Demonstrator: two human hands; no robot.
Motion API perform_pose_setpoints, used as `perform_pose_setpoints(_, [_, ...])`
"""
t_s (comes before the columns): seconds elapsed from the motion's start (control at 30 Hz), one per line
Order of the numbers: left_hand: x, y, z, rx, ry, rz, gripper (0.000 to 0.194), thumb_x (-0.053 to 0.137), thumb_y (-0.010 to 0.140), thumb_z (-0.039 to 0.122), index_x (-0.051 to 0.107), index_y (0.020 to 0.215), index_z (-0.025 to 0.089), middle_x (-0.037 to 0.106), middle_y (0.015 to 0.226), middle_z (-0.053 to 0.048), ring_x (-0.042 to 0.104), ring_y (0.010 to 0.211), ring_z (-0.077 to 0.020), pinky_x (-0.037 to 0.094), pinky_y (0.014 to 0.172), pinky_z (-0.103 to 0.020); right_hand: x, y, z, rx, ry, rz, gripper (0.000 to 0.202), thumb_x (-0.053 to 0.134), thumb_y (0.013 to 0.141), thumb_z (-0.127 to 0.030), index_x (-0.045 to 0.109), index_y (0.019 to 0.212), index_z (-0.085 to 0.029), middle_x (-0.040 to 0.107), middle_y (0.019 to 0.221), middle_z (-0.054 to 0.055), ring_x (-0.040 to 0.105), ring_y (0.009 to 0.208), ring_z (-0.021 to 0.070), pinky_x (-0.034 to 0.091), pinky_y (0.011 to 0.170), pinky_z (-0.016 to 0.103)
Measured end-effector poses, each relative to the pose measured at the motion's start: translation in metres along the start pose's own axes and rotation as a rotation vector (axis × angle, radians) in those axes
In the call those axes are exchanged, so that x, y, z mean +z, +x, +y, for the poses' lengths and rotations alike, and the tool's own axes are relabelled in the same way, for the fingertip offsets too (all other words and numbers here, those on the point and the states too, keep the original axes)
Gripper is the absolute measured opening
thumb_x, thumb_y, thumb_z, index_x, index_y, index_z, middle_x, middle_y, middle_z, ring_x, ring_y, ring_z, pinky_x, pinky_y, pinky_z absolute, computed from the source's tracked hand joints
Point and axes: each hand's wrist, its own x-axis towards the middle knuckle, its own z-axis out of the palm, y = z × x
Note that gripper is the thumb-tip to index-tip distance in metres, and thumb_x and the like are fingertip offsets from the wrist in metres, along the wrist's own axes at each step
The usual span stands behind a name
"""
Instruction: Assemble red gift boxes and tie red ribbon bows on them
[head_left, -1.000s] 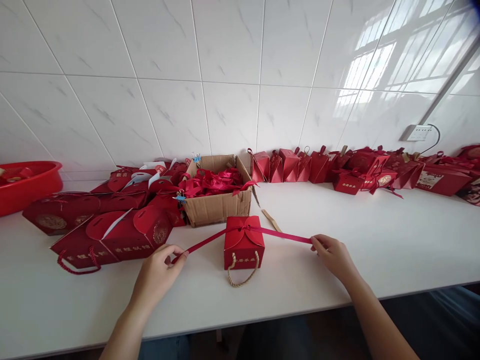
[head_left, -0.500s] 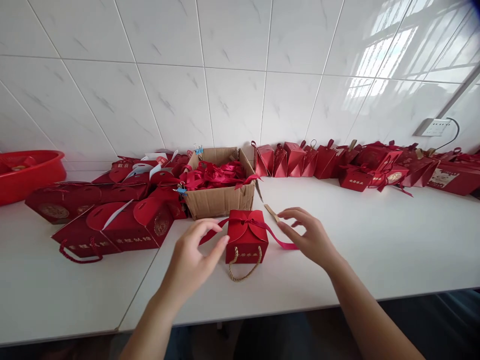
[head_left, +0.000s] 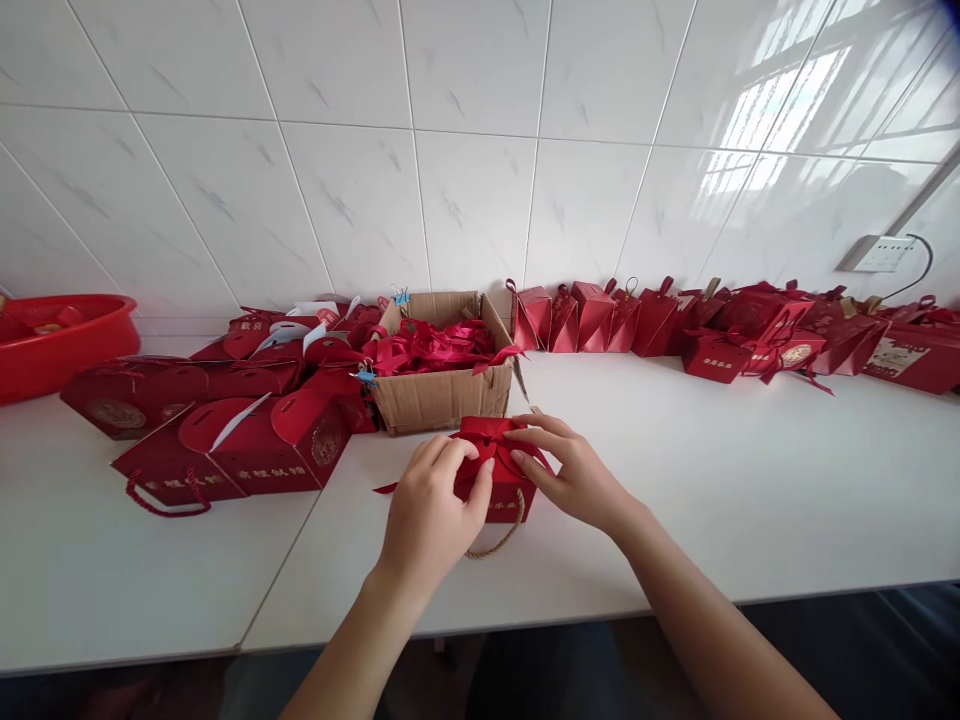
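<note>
A small red gift box [head_left: 504, 508] with a gold rope handle [head_left: 491, 550] stands upright on the white table, between my hands. A red ribbon [head_left: 491, 438] crosses its lid and is knotted in the middle; one tail shows to the left, behind my left hand. My left hand [head_left: 435, 505] is at the left of the lid, its thumb and curled fingers closed at the ribbon near the knot. From the other side, my right hand [head_left: 574, 475] reaches over the lid, fingertips at the ribbon right of the knot. My fingers partly cover the ribbon.
Behind the gift box stands a cardboard box [head_left: 442, 402] full of red ribbons. Larger red gift boxes [head_left: 277, 462] are grouped on the left, near a red plastic basin [head_left: 67, 345]. Several finished-looking red boxes [head_left: 592, 318] line the tiled wall at right, below a socket [head_left: 881, 254].
Both hands have moved inward from beside the gift box onto its lid, fingers closing at the ribbon. The ribbon's right tail, spread out before, is now out of sight.
</note>
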Motion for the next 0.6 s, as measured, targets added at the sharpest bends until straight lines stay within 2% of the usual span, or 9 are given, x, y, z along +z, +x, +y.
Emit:
perform_pose_setpoints(0.13, [-0.002,0.001,-0.001,0.01,-0.015,-0.042,0.01,0.054,0.086,0.027,0.056,0.079,0.021,0.061,0.076,-0.004,0.058,0.077,-0.0208,0.047,0.071,-0.034,0.0,0.002,-0.002,-0.002,-0.035,-0.016,0.024,0.05,0.091,-0.028,0.066,0.108,-0.026,0.06,0.12,0.009,0.053,0.116,0.0263,0.045,0.1,0.048])
perform_pose_setpoints(0.2, [-0.003,0.003,-0.005,-0.034,-0.1,-0.064,0.011,0.055,0.086,0.03,0.058,0.08,0.021,0.062,0.078,-0.004,0.059,0.08,-0.0208,0.047,0.074,-0.034,0.0,0.002,-0.002,-0.012,-0.019,-0.009,0.024,0.05,0.091,-0.029,0.065,0.11,-0.026,0.059,0.121,0.009,0.053,0.116,0.0259,0.045,0.099,0.047])
perform_pose_setpoints(0.3, [-0.001,0.01,-0.021,-0.246,-0.284,-0.007,0.016,0.057,0.084,0.037,0.059,0.087,0.021,0.063,0.094,-0.006,0.059,0.094,-0.0222,0.046,0.085,-0.036,-0.001,-0.001,0.003,0.028,0.06,0.054,0.03,0.051,0.091,-0.034,0.056,0.12,-0.026,0.053,0.128,0.01,0.053,0.117,0.0243,0.048,0.095,0.043])
perform_pose_setpoints(0.37, [0.001,0.014,-0.034,-0.374,-0.335,0.014,0.024,0.057,0.083,0.043,0.057,0.093,0.021,0.062,0.103,-0.008,0.057,0.104,-0.0248,0.044,0.092,-0.039,-0.001,-0.003,0.008,0.124,0.11,0.092,0.033,0.051,0.09,-0.04,0.052,0.12,-0.025,0.052,0.128,0.01,0.055,0.113,0.0235,0.05,0.091,0.041])
perform_pose_setpoints(0.47, [0.004,0.018,-0.048,-0.487,-0.395,-0.099,0.035,0.057,0.081,0.051,0.058,0.097,0.02,0.065,0.106,-0.009,0.06,0.104,-0.0261,0.047,0.089,-0.04,-0.003,-0.005,0.015,0.289,0.21,0.056,0.031,0.053,0.088,-0.047,0.055,0.108,-0.023,0.058,0.118,0.009,0.06,0.103,0.0218,0.052,0.084,0.038])
perform_pose_setpoints(0.6, [0.005,0.016,-0.048,-0.581,-0.487,-0.235,0.044,0.06,0.078,0.056,0.059,0.104,0.021,0.068,0.106,-0.008,0.064,0.098,-0.0259,0.05,0.081,-0.037,-0.004,-0.001,0.014,0.417,0.42,-0.028,0.033,0.054,0.086,-0.053,0.053,0.091,-0.02,0.063,0.095,0.004,0.063,0.082,0.0168,0.051,0.074,0.032])
